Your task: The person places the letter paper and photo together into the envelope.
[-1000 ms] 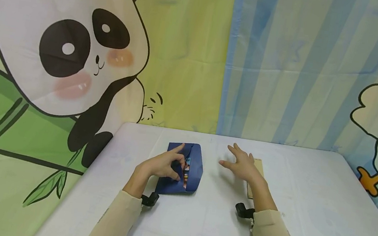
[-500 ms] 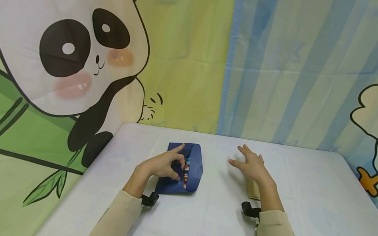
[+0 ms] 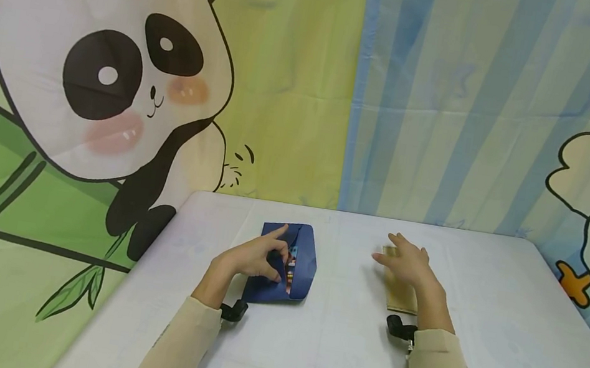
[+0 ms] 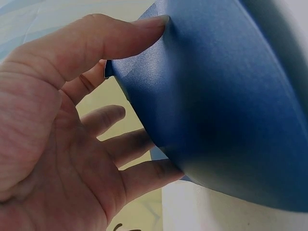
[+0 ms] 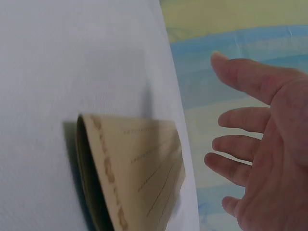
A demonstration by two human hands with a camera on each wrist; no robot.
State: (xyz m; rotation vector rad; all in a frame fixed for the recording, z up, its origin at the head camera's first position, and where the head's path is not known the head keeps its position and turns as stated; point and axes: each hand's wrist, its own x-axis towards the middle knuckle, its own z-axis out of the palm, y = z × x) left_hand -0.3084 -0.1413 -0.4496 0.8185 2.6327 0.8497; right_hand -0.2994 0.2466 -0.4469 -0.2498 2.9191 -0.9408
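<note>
My left hand (image 3: 255,256) pinches the front of a dark blue envelope (image 3: 305,267), holding its pocket open. In the left wrist view the thumb (image 4: 130,38) lies on the envelope's outer face (image 4: 226,96) and the other fingers reach behind its edge. Something with a colourful print (image 3: 292,265) shows inside the pocket. My right hand (image 3: 408,261) hovers with spread fingers above a folded sheet of tan letter paper (image 3: 400,296), partly covering it in the head view. Dashed writing lines and a brown decorated border mark the letter paper (image 5: 144,168) in the right wrist view; nothing is between those fingers.
A white cloth covers the table (image 3: 328,352). Behind it hangs a printed curtain (image 3: 298,84) with a panda at left and stripes at right. A small black device (image 3: 234,311) is strapped to the left wrist, another (image 3: 399,327) to the right.
My right hand has moved to the right, over the letter paper, uncovering its left side. My left hand and the envelope have stayed in place.
</note>
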